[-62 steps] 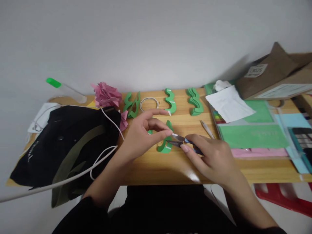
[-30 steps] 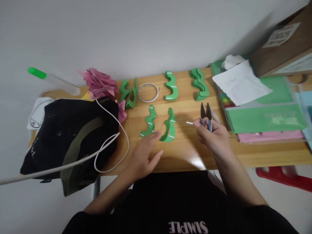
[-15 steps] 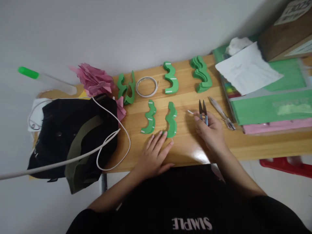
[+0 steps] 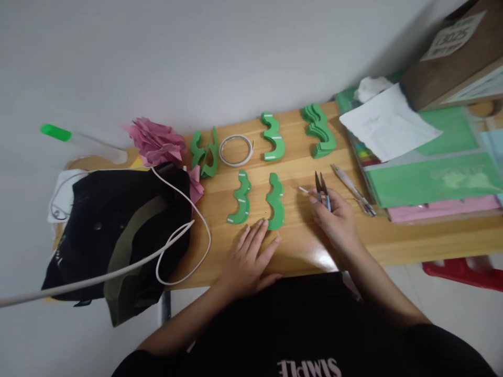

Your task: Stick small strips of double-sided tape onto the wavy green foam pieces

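Observation:
My left hand [image 4: 248, 256] lies flat on the table, fingers spread, its fingertips at the lower end of a wavy green paper cutout [image 4: 276, 204]. My right hand [image 4: 334, 212] grips small thread snips [image 4: 321, 187] with dark blades pointing away from me. A short white strip [image 4: 303, 189] sticks out from its thumb and forefinger. Left of the first cutout lies another green cutout [image 4: 242, 201] with white strips across it. Farther back are a green cutout with white strips [image 4: 274, 137], a roll of white tape [image 4: 236, 151] and a stack of green cutouts [image 4: 320, 133].
A pen [image 4: 353, 189] lies right of the snips. Green folders [image 4: 440, 180] with a crumpled white tissue [image 4: 389, 123] and a cardboard box [image 4: 451, 57] fill the right. On the left are a black bag [image 4: 129, 220], a white cable [image 4: 202, 209] and pink crumpled paper [image 4: 155, 141].
The view has tilted slightly, so the table and things appear a little lower. Both hands keep nearly the same place; the snips and white strip remain in my right hand.

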Demonstrator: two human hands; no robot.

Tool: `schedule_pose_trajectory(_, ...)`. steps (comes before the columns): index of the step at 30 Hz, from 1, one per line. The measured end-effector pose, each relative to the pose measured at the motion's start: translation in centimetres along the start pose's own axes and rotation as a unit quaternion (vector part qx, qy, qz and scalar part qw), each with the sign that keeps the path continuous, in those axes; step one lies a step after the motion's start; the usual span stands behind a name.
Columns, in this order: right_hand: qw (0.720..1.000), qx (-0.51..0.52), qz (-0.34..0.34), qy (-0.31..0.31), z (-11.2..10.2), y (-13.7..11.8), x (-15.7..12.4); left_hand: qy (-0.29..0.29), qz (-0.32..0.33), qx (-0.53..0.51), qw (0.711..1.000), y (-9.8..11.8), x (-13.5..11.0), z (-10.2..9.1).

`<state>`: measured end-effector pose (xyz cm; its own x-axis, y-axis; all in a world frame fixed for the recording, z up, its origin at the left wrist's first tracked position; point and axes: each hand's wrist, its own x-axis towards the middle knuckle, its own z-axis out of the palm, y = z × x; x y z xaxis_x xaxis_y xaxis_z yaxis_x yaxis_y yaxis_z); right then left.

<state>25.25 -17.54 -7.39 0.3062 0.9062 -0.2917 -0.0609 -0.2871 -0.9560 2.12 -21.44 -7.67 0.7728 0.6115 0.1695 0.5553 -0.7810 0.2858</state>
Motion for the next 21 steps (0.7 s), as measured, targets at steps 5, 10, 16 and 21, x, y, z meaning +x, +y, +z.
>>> schedule_pose_trajectory(5,1.0,-0.024,0.004,0.005,0.0,-0.2,-0.2,-0.007,-0.007,0.002,1.0,0.0,-0.1,0.0)
schedule_pose_trajectory(10,0.999,-0.033,0.003,0.009,0.1,-0.2,-0.3,0.002,-0.006,0.023,1.0,0.1,0.1,-0.1)
schedule_pose_trajectory(16,1.0,-0.015,0.018,0.017,0.3,-0.7,-0.1,0.01,-0.003,0.042,0.999,0.1,0.2,0.0)
schedule_pose_trajectory(21,0.995,0.05,0.083,0.021,1.0,-1.9,0.3,0.021,-0.003,0.054,0.998,0.1,0.1,0.3)
